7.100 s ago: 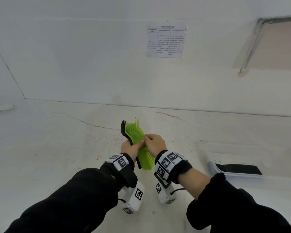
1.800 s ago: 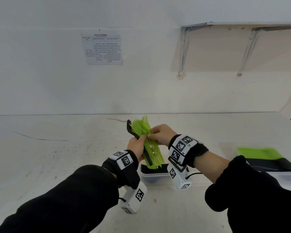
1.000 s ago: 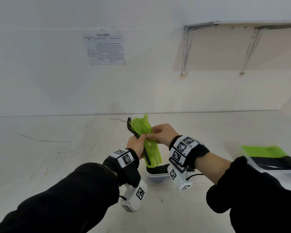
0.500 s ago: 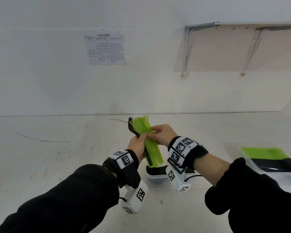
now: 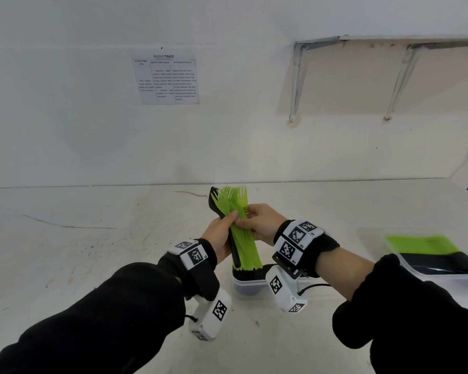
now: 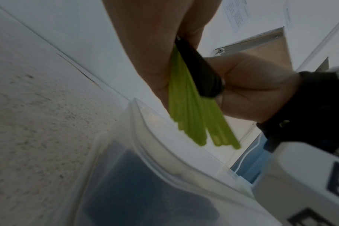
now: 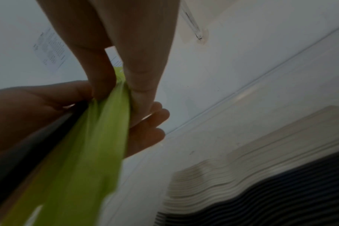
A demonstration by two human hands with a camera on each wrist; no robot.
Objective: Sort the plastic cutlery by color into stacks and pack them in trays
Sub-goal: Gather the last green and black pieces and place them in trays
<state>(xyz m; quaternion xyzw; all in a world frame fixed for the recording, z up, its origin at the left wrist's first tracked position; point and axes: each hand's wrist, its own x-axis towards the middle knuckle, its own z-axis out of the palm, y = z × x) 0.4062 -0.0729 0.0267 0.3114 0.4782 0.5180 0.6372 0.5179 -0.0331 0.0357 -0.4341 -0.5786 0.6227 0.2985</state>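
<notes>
A white paper sheet (image 5: 170, 80) is pinned to the wall — its bold heading can be read as "INSIGHTTRACE". The table text printed beneath is too small to be made out. Black-and-white square marker codes are borne by the wristbands (image 5: 297, 240) — no words.

Head view bright and even (edges bowed); wrist views dim, blurred.

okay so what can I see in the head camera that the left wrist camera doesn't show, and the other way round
Only the head view shows the fork tines, the second tray at right holding green and black cutlery, and the right hand's fingers on the green forks. Only the left wrist view shows the handle ends from below, close over the clear tray. Both show the left hand gripping green forks with a black fork.
</notes>
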